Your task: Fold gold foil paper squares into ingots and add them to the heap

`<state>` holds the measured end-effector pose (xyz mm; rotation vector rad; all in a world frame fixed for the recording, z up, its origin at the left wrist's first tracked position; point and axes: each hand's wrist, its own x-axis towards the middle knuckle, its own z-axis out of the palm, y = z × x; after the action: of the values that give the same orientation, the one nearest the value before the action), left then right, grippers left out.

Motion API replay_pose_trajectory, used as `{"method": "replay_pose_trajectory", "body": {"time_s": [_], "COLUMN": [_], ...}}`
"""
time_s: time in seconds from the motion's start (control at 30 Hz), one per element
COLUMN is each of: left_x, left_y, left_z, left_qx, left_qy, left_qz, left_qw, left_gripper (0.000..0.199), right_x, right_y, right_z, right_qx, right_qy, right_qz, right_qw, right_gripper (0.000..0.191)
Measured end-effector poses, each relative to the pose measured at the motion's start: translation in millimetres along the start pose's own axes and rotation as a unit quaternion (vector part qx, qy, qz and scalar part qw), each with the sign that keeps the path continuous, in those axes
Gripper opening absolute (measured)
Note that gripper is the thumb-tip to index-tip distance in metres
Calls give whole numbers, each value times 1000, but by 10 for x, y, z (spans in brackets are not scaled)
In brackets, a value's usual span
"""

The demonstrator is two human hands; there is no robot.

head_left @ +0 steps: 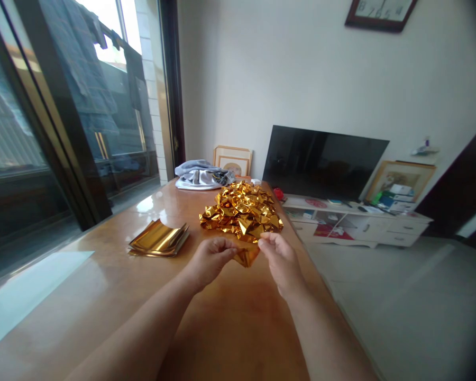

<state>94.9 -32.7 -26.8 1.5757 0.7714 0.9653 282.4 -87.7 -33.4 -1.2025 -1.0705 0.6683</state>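
Between my hands is a piece of gold foil paper (246, 256), partly folded, above the wooden table. My left hand (213, 260) pinches its left edge between thumb and fingers. On the other side, my right hand (281, 260) grips the upper right corner with its fingertips. Just beyond my hands lies a heap of folded gold foil pieces (244, 209), spread across the table. To the left rests a stack of flat gold foil sheets (158, 239), slightly curled.
The wooden table (222, 323) has its right edge near my right forearm. A grey cloth bundle (201, 174) sits at its far end. A pale sheet (27, 296) lies at the left. Beyond are a television (323, 161) and a white cabinet (365, 227).
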Motion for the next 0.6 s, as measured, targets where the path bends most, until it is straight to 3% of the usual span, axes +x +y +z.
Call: {"method": "replay_pose_trajectory", "body": {"time_s": [0.1,0.23,0.4,0.6], "left_x": [-7,-18,-3,-11], "left_y": [-10,21,45,25], "left_z": [8,5,-34,-8], "left_qx": [16,-5,-83,-130], "left_qy": [-30,-61,-2,-7], "left_qz": [14,6,-4,-10], "left_qw": [999,998,997,991], "left_gripper": [20,19,21,30], "right_x": [-25,-64,-50,-51], "right_y": [18,10,-36,-17], "right_z": [11,20,-11,20], "right_qx": [-97,-107,-14,30], "right_qy": [-66,-161,-124,-97], "right_qz": [-66,-44,1,19], "right_qw": [991,980,992,995], "right_gripper": [31,25,29,33]}}
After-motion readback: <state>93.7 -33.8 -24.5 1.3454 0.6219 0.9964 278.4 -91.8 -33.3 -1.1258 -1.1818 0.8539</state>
